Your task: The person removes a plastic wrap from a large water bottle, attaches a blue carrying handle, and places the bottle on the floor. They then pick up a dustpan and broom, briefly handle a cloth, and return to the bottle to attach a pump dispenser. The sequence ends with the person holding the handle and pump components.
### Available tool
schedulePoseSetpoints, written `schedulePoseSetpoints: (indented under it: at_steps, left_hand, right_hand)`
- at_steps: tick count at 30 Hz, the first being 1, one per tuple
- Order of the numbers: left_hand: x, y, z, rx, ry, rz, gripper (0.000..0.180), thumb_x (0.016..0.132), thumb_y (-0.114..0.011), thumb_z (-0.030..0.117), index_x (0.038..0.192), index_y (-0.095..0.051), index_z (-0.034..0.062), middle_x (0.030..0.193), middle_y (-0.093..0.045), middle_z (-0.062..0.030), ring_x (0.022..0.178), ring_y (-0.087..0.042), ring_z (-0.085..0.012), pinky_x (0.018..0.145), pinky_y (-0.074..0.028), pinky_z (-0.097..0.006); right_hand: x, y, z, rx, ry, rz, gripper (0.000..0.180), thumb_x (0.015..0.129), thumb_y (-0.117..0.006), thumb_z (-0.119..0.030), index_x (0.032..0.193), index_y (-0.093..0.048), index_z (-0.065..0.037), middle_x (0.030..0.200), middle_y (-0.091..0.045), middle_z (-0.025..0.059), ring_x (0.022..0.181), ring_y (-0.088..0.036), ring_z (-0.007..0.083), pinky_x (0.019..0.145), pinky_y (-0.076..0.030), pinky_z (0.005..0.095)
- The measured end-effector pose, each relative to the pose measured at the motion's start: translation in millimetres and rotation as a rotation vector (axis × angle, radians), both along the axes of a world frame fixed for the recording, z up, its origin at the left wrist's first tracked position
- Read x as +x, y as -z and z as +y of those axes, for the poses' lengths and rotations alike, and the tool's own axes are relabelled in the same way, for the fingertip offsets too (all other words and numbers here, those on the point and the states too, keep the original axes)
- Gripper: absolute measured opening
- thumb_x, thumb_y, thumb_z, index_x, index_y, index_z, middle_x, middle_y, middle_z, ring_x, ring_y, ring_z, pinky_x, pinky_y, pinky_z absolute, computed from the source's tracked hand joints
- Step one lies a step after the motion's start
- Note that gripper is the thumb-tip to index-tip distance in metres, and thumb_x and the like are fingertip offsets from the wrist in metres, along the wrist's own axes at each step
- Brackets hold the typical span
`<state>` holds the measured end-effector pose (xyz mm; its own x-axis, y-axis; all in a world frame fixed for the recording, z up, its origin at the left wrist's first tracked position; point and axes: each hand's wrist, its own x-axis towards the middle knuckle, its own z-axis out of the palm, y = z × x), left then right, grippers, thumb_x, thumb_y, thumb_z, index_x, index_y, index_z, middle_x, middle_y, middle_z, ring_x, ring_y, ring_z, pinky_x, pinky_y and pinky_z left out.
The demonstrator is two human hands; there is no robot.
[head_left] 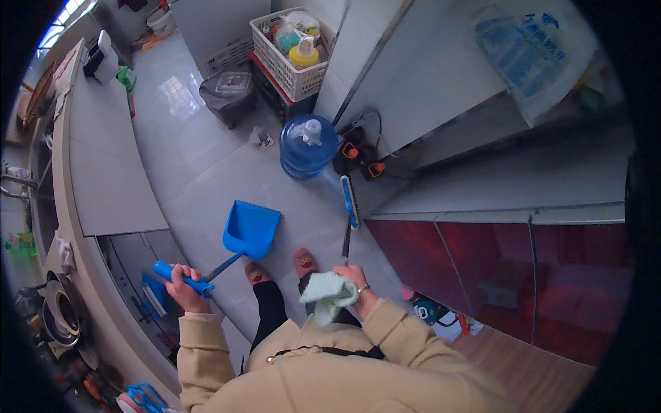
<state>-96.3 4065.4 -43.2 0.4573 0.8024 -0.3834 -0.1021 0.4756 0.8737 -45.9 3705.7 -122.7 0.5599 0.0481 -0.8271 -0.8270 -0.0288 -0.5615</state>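
Note:
My left hand (184,289) is closed round the blue grip of a long-handled dustpan. The blue pan (249,228) is low over the tiled floor, ahead of my pink slippers; whether it touches the tiles I cannot tell. My right hand (352,277) grips the dark pole of a floor brush. At the pole's far end, the narrow blue-and-white brush head (350,202) is near the foot of the right-hand units. A pale green cloth (330,294) hangs at the same hand, covering part of the pole.
A large blue water bottle (308,147) stands ahead, beside dark jugs with orange caps (350,151). Farther back are a grey-covered bin (229,98) and a white crate (289,58) of bottles. The counter (103,158) runs along my left; red cabinets (496,275) line the right.

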Motion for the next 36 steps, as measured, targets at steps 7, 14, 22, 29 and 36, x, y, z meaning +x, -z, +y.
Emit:
schedulePoseSetpoints:
  at_steps: [7, 14, 22, 29, 36]
  left_hand:
    - [12, 6, -18, -0.031, 0.1, -0.005, 0.014, 0.084, -0.055, 0.012, 0.088, -0.042, 0.0082, 0.067, -0.044, -0.0035, 0.051, -0.044, -0.014, 0.05, -0.04, -0.027]
    - [31, 13, -33, -0.046, 0.259, 0.054, 0.02, 0.082, -0.055, 0.009, 0.096, -0.04, 0.007, 0.066, -0.044, -0.0045, 0.051, -0.044, -0.0151, 0.047, -0.039, -0.027]
    - [42, 19, -21, 0.01, 0.319, 0.084, 0.019, 0.082, -0.054, 0.008, 0.094, -0.039, 0.0051, 0.065, -0.046, -0.0063, 0.048, -0.046, -0.0158, 0.045, -0.039, -0.028]
    - [42, 30, -5, 0.073, 0.318, 0.098, 0.015, 0.081, -0.052, 0.007, 0.09, -0.04, 0.0056, 0.063, -0.045, -0.0054, 0.047, -0.045, -0.0148, 0.044, -0.039, -0.028]
    - [39, 24, -5, 0.08, 0.288, 0.126, 0.018, 0.081, -0.054, 0.006, 0.09, -0.039, 0.0041, 0.062, -0.048, -0.0052, 0.047, -0.048, -0.0136, 0.043, -0.04, -0.028]
  right_hand:
    - [57, 109, 27, -0.157, 0.213, 0.022, 0.021, 0.068, -0.068, -0.013, 0.074, -0.059, 0.004, 0.073, -0.061, 0.008, 0.065, -0.059, 0.018, 0.056, -0.047, 0.0367]
    - [37, 141, 61, -0.468, -0.439, 0.013, 0.039, 0.077, -0.062, -0.018, 0.105, -0.056, 0.008, 0.106, -0.061, 0.0275, 0.102, -0.061, 0.0356, 0.082, -0.049, 0.0405]
    - [-21, 81, 71, -0.576, -0.899, 0.122, 0.061, 0.078, -0.061, -0.019, 0.122, -0.032, 0.011, 0.115, -0.054, 0.0316, 0.11, -0.054, 0.0415, 0.092, -0.045, 0.0413]
    - [-44, 53, 19, -0.312, -1.048, 0.064, 0.054, 0.078, -0.061, -0.019, 0.122, -0.044, 0.006, 0.117, -0.056, 0.0249, 0.11, -0.056, 0.0351, 0.09, -0.047, 0.0421]
    - [-33, 0, -50, 0.037, -0.271, 0.294, 0.055, 0.083, -0.062, -0.02, 0.13, -0.042, 0.0, 0.115, -0.058, 0.0169, 0.103, -0.057, 0.0239, 0.087, -0.046, 0.0324]
